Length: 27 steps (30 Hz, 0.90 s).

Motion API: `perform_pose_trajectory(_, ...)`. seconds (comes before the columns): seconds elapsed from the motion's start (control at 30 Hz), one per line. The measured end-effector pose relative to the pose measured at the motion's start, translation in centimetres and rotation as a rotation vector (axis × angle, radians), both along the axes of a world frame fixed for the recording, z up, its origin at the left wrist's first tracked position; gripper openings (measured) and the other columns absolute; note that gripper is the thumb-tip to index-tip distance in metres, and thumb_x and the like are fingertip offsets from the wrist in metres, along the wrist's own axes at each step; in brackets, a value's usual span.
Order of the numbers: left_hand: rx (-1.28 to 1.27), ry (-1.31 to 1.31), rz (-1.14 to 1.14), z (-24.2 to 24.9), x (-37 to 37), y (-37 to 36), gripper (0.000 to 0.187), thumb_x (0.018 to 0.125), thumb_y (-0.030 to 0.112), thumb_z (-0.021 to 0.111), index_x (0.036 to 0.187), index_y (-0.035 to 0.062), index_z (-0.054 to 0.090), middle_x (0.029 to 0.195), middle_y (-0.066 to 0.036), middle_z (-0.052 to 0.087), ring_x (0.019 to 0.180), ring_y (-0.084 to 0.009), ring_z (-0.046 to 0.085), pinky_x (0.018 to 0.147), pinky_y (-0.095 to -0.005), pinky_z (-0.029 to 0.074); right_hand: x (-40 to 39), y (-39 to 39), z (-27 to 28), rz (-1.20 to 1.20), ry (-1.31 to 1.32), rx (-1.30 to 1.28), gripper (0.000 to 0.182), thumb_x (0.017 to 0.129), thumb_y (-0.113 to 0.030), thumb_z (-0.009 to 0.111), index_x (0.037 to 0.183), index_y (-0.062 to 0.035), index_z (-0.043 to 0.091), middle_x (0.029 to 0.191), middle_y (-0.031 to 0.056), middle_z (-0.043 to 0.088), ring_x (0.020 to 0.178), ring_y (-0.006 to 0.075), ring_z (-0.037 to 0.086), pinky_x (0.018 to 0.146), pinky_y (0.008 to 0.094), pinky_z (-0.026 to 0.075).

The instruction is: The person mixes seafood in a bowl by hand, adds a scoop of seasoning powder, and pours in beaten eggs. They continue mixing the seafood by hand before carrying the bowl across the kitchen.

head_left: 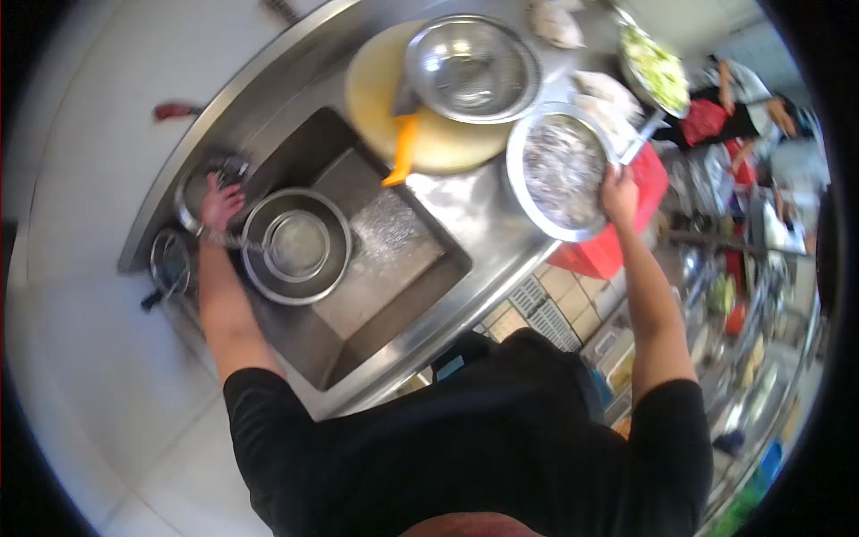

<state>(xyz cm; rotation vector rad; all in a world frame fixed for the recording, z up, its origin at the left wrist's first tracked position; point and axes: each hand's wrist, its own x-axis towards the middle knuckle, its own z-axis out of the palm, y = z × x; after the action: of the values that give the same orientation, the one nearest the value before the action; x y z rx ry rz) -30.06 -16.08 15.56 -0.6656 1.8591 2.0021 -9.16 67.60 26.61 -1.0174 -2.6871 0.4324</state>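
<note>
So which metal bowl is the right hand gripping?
The bowl filled with greyish pieces, its rim in the right hand; the bowl on the yellow board and the bowl in the sink aren't held.

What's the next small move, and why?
Probably ease the filled metal bowl toward the sink: the right hand holds its rim, and it appears to jut past the edge of the counter, while the left hand is by the tap.

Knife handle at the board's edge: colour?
The knife handle is orange, seen in the head view.
</note>
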Motion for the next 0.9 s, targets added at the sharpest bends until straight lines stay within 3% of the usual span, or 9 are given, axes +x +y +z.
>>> perform_pose_trajectory(0.1, 0.174, 0.146, 0.047, -3.9, -1.6, -2.2, 0.072, 0.099, 0.055, 0.052, 0.156, 0.0195, 0.026, 0.122, -0.020, 0.057, 0.109, -0.0318, 0.058, 0.099, -0.0458, 0.048, 0.0, -1.2, 1.0, -0.044, 0.019, -0.041, 0.055, 0.096, -0.042, 0.055, 0.129, 0.0022, 0.056, 0.110, 0.0342, 0.064, 0.107, 0.0480, 0.062, 0.092, 0.0522, 0.048)
perform_pose_trajectory(0.2, 0.066, 0.181, 0.087, -1.8, -1.0, -0.8, 0.050, 0.101, 0.044, 0.056, 0.139, 0.0153, 0.042, 0.119, -0.014, 0.058, 0.107, -0.0278, 0.061, 0.097, -0.0409, 0.050, 0.1, -0.9, 1.0, -0.082, -0.006, -0.069, 0.051, 0.095, -0.042, 0.055, 0.128, -0.0035, 0.057, 0.107, 0.0310, 0.066, 0.103, 0.0484, 0.063, 0.092, 0.0543, 0.048)
perform_pose_trajectory(0.27, -0.075, 0.265, 0.015, -1.3, -0.9, -0.8, 0.048, 0.099, 0.041, 0.060, 0.137, 0.0141, 0.044, 0.112, -0.011, 0.061, 0.103, -0.0248, 0.063, 0.090, -0.0369, 0.052, 0.2, -1.1, 1.4, -0.072, -0.017, -0.054, 0.049, 0.095, -0.042, 0.054, 0.124, -0.0035, 0.058, 0.104, 0.0300, 0.067, 0.100, 0.0479, 0.064, 0.089, 0.0548, 0.049)
perform_pose_trajectory(0.37, -0.513, 0.369, -0.181, -0.7, -1.7, -1.7, 0.046, 0.097, 0.035, 0.065, 0.130, 0.0073, 0.050, 0.106, -0.015, 0.065, 0.098, -0.0298, 0.065, 0.084, -0.0392, 0.052, 0.3, -1.2, 1.5, -0.050, 0.008, -0.051, 0.046, 0.096, -0.041, 0.053, 0.124, -0.0054, 0.058, 0.101, 0.0295, 0.068, 0.097, 0.0475, 0.065, 0.087, 0.0551, 0.050)
perform_pose_trajectory(0.47, -1.365, 0.845, -0.371, 0.7, -0.9, -0.1, 0.042, 0.094, 0.031, 0.066, 0.121, 0.0002, 0.055, 0.104, -0.021, 0.065, 0.094, -0.0401, 0.063, 0.080, -0.0465, 0.050, 0.2, -1.2, 1.7, -0.058, 0.007, -0.042, 0.044, 0.096, -0.041, 0.053, 0.124, -0.0073, 0.058, 0.099, 0.0291, 0.068, 0.095, 0.0473, 0.065, 0.085, 0.0553, 0.050)
perform_pose_trajectory(0.6, -1.526, 0.779, -0.400, 2.7, 0.6, 2.7, 0.038, 0.094, 0.028, 0.063, 0.116, -0.0020, 0.056, 0.108, -0.027, 0.062, 0.099, -0.0486, 0.057, 0.082, -0.0533, 0.046, 0.3, -1.1, 1.6, -0.052, 0.003, -0.043, 0.043, 0.096, -0.042, 0.053, 0.120, -0.0071, 0.058, 0.096, 0.0283, 0.068, 0.093, 0.0471, 0.065, 0.083, 0.0555, 0.051)
perform_pose_trajectory(0.7, -1.599, 0.503, -0.466, 4.1, 0.8, 3.6, 0.040, 0.095, 0.023, 0.062, 0.126, 0.0003, 0.052, 0.117, -0.027, 0.061, 0.105, -0.0477, 0.058, 0.087, -0.0517, 0.047, 0.4, -0.6, 1.1, -0.023, 0.022, -0.057, 0.042, 0.095, -0.041, 0.054, 0.119, -0.0066, 0.058, 0.095, 0.0273, 0.069, 0.092, 0.0470, 0.066, 0.083, 0.0555, 0.051)
perform_pose_trajectory(0.8, -1.499, 0.558, -0.419, 3.0, 1.9, 3.1, 0.053, 0.094, 0.018, 0.062, 0.141, 0.0031, 0.043, 0.133, -0.028, 0.054, 0.121, -0.0459, 0.053, 0.100, -0.0494, 0.044, 0.5, -0.6, 1.1, -0.040, 0.030, -0.087, 0.042, 0.094, -0.041, 0.055, 0.120, -0.0071, 0.058, 0.095, 0.0268, 0.069, 0.092, 0.0462, 0.066, 0.084, 0.0552, 0.051)
perform_pose_trajectory(0.9, -1.421, 0.524, -0.403, -0.1, 6.8, 4.4, 0.070, 0.091, 0.017, 0.064, 0.149, -0.0027, 0.032, 0.149, -0.029, 0.040, 0.139, -0.0421, 0.038, 0.116, -0.0450, 0.031, 0.7, 0.0, 0.4, -0.039, 0.088, -0.112, 0.042, 0.094, -0.040, 0.057, 0.119, -0.0075, 0.058, 0.093, 0.0260, 0.069, 0.091, 0.0454, 0.066, 0.083, 0.0536, 0.052)
